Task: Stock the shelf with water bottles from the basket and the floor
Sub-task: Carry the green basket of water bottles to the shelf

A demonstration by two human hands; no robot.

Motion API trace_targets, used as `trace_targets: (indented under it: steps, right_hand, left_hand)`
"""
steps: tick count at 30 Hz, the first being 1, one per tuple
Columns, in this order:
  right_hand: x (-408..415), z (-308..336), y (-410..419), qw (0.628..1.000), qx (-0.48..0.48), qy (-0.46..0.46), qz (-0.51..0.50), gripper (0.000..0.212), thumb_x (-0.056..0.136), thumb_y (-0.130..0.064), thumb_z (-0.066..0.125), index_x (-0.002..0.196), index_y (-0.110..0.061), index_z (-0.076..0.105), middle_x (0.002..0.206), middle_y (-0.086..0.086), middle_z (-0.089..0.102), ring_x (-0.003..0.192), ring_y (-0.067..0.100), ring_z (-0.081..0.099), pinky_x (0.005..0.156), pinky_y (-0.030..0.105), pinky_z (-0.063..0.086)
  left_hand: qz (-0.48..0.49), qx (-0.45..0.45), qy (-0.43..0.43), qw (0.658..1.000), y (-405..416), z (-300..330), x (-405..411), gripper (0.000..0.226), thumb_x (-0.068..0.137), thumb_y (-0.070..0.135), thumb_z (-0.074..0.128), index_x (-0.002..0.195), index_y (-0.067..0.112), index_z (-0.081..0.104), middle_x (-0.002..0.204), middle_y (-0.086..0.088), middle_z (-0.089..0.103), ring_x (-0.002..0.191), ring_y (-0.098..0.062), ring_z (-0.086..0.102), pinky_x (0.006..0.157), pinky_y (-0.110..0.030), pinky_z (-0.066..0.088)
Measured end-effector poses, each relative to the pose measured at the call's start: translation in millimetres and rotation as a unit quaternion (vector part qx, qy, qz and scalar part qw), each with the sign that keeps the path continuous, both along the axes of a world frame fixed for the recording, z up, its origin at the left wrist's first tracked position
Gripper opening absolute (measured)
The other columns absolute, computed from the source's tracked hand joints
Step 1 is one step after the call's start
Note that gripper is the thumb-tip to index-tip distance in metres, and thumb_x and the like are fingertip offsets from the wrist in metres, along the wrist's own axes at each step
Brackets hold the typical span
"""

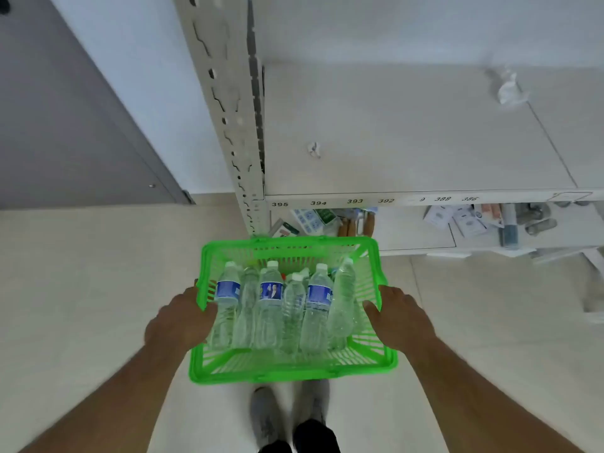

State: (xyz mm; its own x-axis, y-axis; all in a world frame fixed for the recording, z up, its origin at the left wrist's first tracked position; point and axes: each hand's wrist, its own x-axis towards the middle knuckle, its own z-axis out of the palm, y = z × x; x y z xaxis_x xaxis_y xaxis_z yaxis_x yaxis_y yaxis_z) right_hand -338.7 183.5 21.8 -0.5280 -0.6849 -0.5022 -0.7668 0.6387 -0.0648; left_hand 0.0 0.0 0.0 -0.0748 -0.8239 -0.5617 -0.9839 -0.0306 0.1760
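Two hands hold a green basket (292,371) up off the floor, one on each side. The left hand (179,322) grips the left rim, with its thumb curled over the edge and the other fingers hidden under the side. The right hand (400,317) grips the right rim the same way, thumb inside, fingers wrapped around the outside.

Many water bottles (313,308) stand packed close together in the basket. They touch each other and lean a little. Three of them have blue labels and the rest are plain and clear. Most have white caps. The row fills the middle of the basket from side to side, and some bare green floor of the basket shows at the near edge.

The basket's far edge is near the front edge of the white shelf (408,135). The shelf top is wide and mostly bare, with a small crumpled scrap (313,149) near the left and a bigger crumpled bit (508,88) far back on the right. Small numbers (318,203) run along the shelf's front lip. A white metal post (228,109) with holes stands at the shelf's left corner.

A lower shelf (415,230) under it holds packets and small things. Two grey shoes (287,416) stand on the pale floor (81,289) below the basket.
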Motion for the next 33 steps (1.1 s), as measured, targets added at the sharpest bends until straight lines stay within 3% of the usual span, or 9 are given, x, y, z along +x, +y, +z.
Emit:
trace_targets:
  steps: [4,5,8,10,14,16,19,26,33]
  right_hand:
    - [-24,-44,3,0.994,-0.007,-0.017,-0.104,0.058,0.099,-0.049,0.043,0.14,-0.007,0.044,0.138,0.016,0.05,0.123,0.039,0.049,0.099,0.045,0.043]
    - [-30,-56,4,0.993,-0.005,-0.019,-0.12,0.057,0.1,-0.048,0.042,0.138,-0.006,0.044,0.136,0.019,0.052,0.122,0.04,0.05,0.099,0.045,0.044]
    - [-38,-84,2,0.981,-0.039,-0.067,-0.178,0.046,0.102,-0.041,0.042,0.123,-0.003,0.053,0.121,0.023,0.061,0.111,0.04,0.058,0.092,0.042,0.047]
    - [-41,-100,-2,0.963,-0.08,-0.107,-0.235,0.04,0.103,-0.038,0.042,0.112,-0.001,0.055,0.109,0.024,0.064,0.102,0.04,0.061,0.082,0.039,0.047]
    - [-44,-122,-12,0.927,-0.12,-0.13,-0.331,0.047,0.103,-0.044,0.039,0.102,0.0,0.057,0.096,0.019,0.06,0.094,0.037,0.06,0.073,0.033,0.036]
    - [-47,-129,-15,0.918,-0.125,-0.133,-0.351,0.051,0.102,-0.048,0.039,0.092,-0.002,0.058,0.087,0.012,0.059,0.079,0.031,0.056,0.068,0.032,0.035]
    - [-51,-133,-14,0.907,-0.141,-0.147,-0.369,0.058,0.099,-0.054,0.039,0.076,-0.005,0.058,0.074,0.01,0.061,0.066,0.024,0.056,0.057,0.032,0.035]
    - [-51,-103,6,0.865,-0.21,-0.163,-0.426,0.062,0.094,-0.056,0.049,0.075,0.001,0.062,0.068,0.011,0.062,0.061,0.025,0.057,0.052,0.027,0.035]
    - [-46,-21,75,0.843,-0.24,-0.141,-0.46,0.057,0.094,-0.056,0.049,0.072,-0.005,0.063,0.071,0.01,0.064,0.07,0.028,0.061,0.063,0.033,0.04]
  left_hand:
    - [0.164,0.039,0.047,0.985,-6,-55,3,0.067,0.09,0.051,0.056,0.14,0.007,0.043,0.13,-0.021,0.058,0.115,-0.037,0.058,0.093,-0.041,0.046]
    - [0.188,0.04,0.061,0.979,-5,-67,3,0.065,0.091,0.049,0.057,0.136,0.003,0.047,0.121,-0.021,0.062,0.109,-0.036,0.06,0.088,-0.039,0.046]
    - [0.231,0.019,0.097,0.968,-1,-87,4,0.052,0.091,0.052,0.052,0.097,0.001,0.065,0.08,-0.015,0.066,0.081,-0.033,0.062,0.072,-0.037,0.046]
    - [0.246,0.014,0.098,0.964,-3,-98,10,0.056,0.098,0.049,0.043,0.093,-0.002,0.065,0.089,-0.024,0.067,0.086,-0.038,0.062,0.076,-0.04,0.048]
    - [0.269,0.007,0.102,0.958,-2,-106,10,0.06,0.101,0.05,0.035,0.107,-0.004,0.061,0.104,-0.025,0.062,0.096,-0.039,0.058,0.079,-0.039,0.041]
    - [0.274,0.007,0.115,0.955,-1,-107,7,0.058,0.101,0.051,0.036,0.108,-0.001,0.06,0.103,-0.021,0.061,0.094,-0.035,0.056,0.079,-0.037,0.04]
    - [0.312,0.005,0.161,0.936,1,-108,4,0.054,0.098,0.056,0.04,0.092,0.006,0.061,0.091,-0.012,0.063,0.081,-0.031,0.058,0.077,-0.038,0.043]
    - [0.36,-0.045,0.207,0.909,14,-72,-7,0.045,0.093,0.055,0.05,0.076,0.015,0.062,0.077,-0.006,0.064,0.071,-0.025,0.061,0.067,-0.034,0.046]
    - [0.288,-0.043,0.23,0.929,37,8,-29,0.04,0.092,0.053,0.05,0.07,0.02,0.054,0.072,0.001,0.057,0.063,-0.014,0.053,0.054,-0.026,0.036]
